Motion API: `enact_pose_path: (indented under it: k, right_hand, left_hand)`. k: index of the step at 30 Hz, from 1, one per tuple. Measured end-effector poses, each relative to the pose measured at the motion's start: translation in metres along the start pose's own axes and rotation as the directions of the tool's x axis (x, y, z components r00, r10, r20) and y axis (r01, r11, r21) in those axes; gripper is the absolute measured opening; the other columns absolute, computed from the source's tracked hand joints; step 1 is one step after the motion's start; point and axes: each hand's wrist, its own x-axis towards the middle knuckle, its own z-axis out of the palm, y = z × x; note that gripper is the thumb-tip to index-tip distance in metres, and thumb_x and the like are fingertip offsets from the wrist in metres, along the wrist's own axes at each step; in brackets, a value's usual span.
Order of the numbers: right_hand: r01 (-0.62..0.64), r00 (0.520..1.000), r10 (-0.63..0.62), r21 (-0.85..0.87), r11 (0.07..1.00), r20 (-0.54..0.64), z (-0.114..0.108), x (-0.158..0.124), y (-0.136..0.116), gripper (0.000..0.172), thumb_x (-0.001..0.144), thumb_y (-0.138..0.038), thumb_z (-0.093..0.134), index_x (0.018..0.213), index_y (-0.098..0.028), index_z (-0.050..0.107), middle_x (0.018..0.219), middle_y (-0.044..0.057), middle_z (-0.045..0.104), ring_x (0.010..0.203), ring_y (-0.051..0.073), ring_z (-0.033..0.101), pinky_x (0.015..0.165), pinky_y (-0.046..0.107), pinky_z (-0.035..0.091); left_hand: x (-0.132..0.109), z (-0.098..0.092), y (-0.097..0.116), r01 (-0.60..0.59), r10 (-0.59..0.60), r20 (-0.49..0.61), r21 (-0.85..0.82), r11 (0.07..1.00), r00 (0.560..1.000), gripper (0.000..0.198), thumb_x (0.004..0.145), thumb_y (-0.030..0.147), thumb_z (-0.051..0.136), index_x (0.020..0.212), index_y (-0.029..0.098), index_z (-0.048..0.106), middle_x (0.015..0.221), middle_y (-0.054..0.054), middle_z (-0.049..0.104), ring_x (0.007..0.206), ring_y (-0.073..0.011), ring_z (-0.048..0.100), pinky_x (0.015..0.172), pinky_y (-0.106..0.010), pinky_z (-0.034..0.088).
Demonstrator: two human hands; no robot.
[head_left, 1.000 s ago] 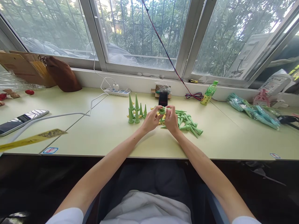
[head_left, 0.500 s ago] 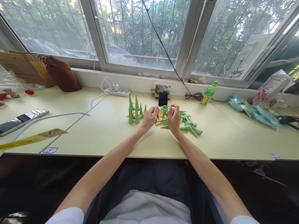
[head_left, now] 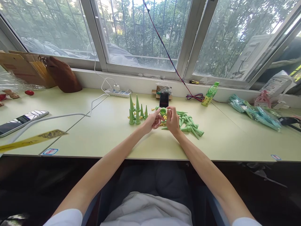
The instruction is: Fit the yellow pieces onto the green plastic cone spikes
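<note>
My left hand is closed around a green plastic cone spike, whose round open end faces up toward me. My right hand is beside the cone's rim, thumb and fingers pinched together; whatever they hold is too small to make out. Beneath and between the hands lie small yellow pieces, partly covered by the fingers. Right of my right hand spreads a loose pile of green cone spikes. On the left, several green cones stand point up, with yellow bits among them.
A dark phone leans against a small box behind the hands. A green-capped bottle and coiled cable stand back right. Further right lie teal plastic packets. At left are a power strip, white cable and another phone.
My left hand has moved right and taken hold of the cone. The cone's open end has tipped toward me and shifted slightly left and down. My right hand has come closer to its rim.
</note>
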Motion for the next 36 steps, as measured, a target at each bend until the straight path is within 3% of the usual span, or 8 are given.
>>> enact_pose_path:
  k: [10, 21, 26, 30, 34, 36]
  right_hand:
    - [-0.032, 0.999, 0.032, 0.007, 0.999, -0.002, -0.0022, 0.0013, 0.0007, 0.031, 0.105, -0.042, 0.027, 0.103, -0.021, 0.050, 0.074, -0.001, 0.055, 0.059, 0.014, 0.049, 0.064, 0.028, 0.040]
    - [-0.021, 1.000, 0.021, 0.001, 1.000, -0.018, -0.0028, 0.0017, 0.0034, 0.030, 0.105, -0.041, 0.028, 0.103, -0.021, 0.051, 0.079, 0.001, 0.059, 0.061, 0.015, 0.052, 0.065, 0.028, 0.041]
    - [-0.006, 1.000, 0.006, 0.004, 1.000, -0.023, -0.0047, 0.0019, 0.0041, 0.028, 0.105, -0.041, 0.030, 0.102, -0.022, 0.051, 0.077, 0.001, 0.060, 0.061, 0.015, 0.055, 0.062, 0.027, 0.042]
    - [-0.004, 1.000, 0.004, 0.033, 0.999, -0.021, -0.0059, 0.0015, 0.0009, 0.028, 0.105, -0.042, 0.030, 0.103, -0.022, 0.050, 0.081, 0.002, 0.063, 0.063, 0.015, 0.059, 0.060, 0.026, 0.044]
    - [-0.047, 0.999, 0.047, 0.042, 0.998, -0.003, -0.0051, 0.0004, 0.0005, 0.029, 0.105, -0.043, 0.031, 0.104, -0.022, 0.051, 0.073, -0.002, 0.058, 0.047, 0.011, 0.047, 0.051, 0.024, 0.041]
    - [-0.051, 0.999, 0.051, 0.046, 0.998, 0.001, -0.0041, -0.0002, 0.0018, 0.029, 0.105, -0.044, 0.032, 0.104, -0.022, 0.051, 0.071, -0.002, 0.056, 0.048, 0.011, 0.046, 0.051, 0.024, 0.042]
  left_hand:
    - [-0.0053, 0.0016, 0.0027, -0.055, 0.051, 0.078, 0.047, 0.997, 0.996, 0.053, 0.087, 0.066, 0.057, 0.080, 0.014, 0.065, 0.047, 0.002, 0.049, 0.031, -0.0051, 0.031, 0.037, -0.022, 0.019]
    - [-0.0057, 0.0034, 0.0016, -0.151, 0.135, 0.147, 0.104, 0.983, 0.980, 0.043, 0.087, 0.058, 0.063, 0.087, 0.020, 0.043, 0.065, 0.001, 0.060, 0.035, -0.0048, 0.040, 0.036, -0.020, 0.024]
    - [-0.0067, 0.0022, -0.0002, -0.132, 0.111, 0.179, 0.112, 0.985, 0.978, 0.040, 0.091, 0.055, 0.059, 0.108, 0.021, 0.046, 0.074, 0.000, 0.064, 0.040, -0.0058, 0.043, 0.040, -0.021, 0.032]
    - [-0.0071, 0.0010, -0.0021, -0.114, 0.094, 0.177, 0.105, 0.988, 0.980, 0.050, 0.094, 0.052, 0.058, 0.131, 0.022, 0.044, 0.080, -0.001, 0.063, 0.043, -0.0062, 0.046, 0.043, -0.022, 0.034]
    - [-0.0073, 0.0011, -0.0026, -0.123, 0.105, 0.185, 0.087, 0.989, 0.977, 0.058, 0.095, 0.048, 0.058, 0.145, 0.025, 0.040, 0.077, 0.001, 0.060, 0.044, -0.0068, 0.049, 0.044, -0.022, 0.036]
    - [-0.0070, 0.0010, -0.0026, -0.131, 0.116, 0.190, 0.069, 0.989, 0.975, 0.060, 0.095, 0.046, 0.059, 0.147, 0.025, 0.040, 0.074, 0.002, 0.057, 0.044, -0.0074, 0.050, 0.044, -0.022, 0.037]
